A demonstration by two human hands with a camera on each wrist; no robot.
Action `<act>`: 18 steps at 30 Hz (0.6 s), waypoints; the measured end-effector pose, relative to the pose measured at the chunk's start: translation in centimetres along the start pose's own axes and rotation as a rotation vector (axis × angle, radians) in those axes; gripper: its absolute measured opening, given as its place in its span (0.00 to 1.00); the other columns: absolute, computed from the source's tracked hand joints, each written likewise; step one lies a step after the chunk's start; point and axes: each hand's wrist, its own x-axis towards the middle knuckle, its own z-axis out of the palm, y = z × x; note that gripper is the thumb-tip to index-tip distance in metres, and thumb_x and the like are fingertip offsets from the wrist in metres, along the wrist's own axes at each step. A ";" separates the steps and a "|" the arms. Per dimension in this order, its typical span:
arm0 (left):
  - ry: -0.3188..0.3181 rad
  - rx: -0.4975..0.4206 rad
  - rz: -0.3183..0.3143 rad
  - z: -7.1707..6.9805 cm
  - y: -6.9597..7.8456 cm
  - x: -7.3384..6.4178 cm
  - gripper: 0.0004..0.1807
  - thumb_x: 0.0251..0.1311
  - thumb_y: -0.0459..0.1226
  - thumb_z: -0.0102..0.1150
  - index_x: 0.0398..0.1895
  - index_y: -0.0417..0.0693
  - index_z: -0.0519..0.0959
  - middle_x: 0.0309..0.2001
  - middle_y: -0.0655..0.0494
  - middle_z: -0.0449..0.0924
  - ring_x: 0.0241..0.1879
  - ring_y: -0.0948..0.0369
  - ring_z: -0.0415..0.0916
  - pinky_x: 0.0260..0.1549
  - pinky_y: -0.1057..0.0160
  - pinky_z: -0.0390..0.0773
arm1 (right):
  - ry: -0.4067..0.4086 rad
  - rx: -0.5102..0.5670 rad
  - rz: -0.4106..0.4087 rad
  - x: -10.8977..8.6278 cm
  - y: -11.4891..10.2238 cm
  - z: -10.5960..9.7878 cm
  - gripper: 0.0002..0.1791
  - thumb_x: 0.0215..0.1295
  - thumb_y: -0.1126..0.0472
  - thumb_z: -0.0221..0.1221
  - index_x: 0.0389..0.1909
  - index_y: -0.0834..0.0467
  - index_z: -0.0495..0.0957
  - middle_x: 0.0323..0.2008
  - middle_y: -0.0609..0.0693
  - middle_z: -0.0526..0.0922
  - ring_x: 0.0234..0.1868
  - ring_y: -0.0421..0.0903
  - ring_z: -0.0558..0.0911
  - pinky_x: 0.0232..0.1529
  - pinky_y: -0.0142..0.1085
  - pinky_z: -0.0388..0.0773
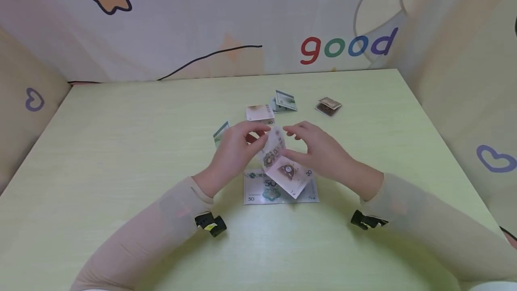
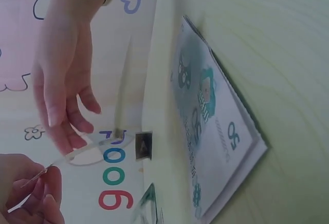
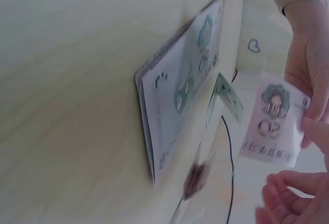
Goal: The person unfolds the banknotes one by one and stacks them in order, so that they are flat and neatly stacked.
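Note:
A pinkish paper note marked 20 (image 1: 291,172), shaped like a banknote and creased across its middle, hangs over the table's centre. My left hand (image 1: 236,149) pinches its upper left edge between thumb and fingers. On the other side, my right hand (image 1: 325,152) has its fingers loosely bent and apart; its thumb lies by the note's right edge, and whether it touches is unclear. Below lies a stack of greenish notes marked 50 (image 1: 258,194), partly covered by the held note. In the left wrist view the right hand (image 2: 67,75) appears with relaxed fingers.
Behind the hands stand a folded pink note (image 1: 260,112), a folded green note (image 1: 286,101) and, farther right, a small brown folded note (image 1: 329,107). Another green note (image 1: 220,134) shows beside the left hand. A printed curtain (image 1: 181,21) borders the pale table (image 1: 121,147).

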 end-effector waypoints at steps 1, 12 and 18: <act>0.011 -0.005 -0.005 0.0 -0.1 0.0 0.13 0.61 0.32 0.58 0.48 0.43 0.80 0.39 0.53 0.78 0.34 0.59 0.74 0.35 0.67 0.77 | -0.016 -0.067 0.004 -0.2 -0.2 0.1 0.34 0.58 0.49 0.63 0.62 0.60 0.69 0.56 0.56 0.72 0.54 0.53 0.72 0.48 0.46 0.76; 0.037 -0.061 -0.032 0.1 -1.1 -0.9 0.17 0.59 0.31 0.58 0.53 0.45 0.77 0.38 0.53 0.75 0.30 0.59 0.74 0.30 0.67 0.79 | -0.094 -0.462 -0.092 -1.8 -0.3 1.2 0.44 0.49 0.37 0.65 0.59 0.64 0.70 0.55 0.60 0.73 0.54 0.56 0.73 0.49 0.47 0.75; -0.005 -0.180 -0.099 0.0 -1.3 -1.8 0.19 0.59 0.29 0.57 0.55 0.42 0.75 0.37 0.51 0.72 0.22 0.59 0.76 0.25 0.65 0.80 | -0.131 -0.453 -0.086 -1.9 -0.2 1.3 0.43 0.51 0.40 0.66 0.59 0.66 0.69 0.56 0.61 0.72 0.54 0.56 0.73 0.51 0.47 0.74</act>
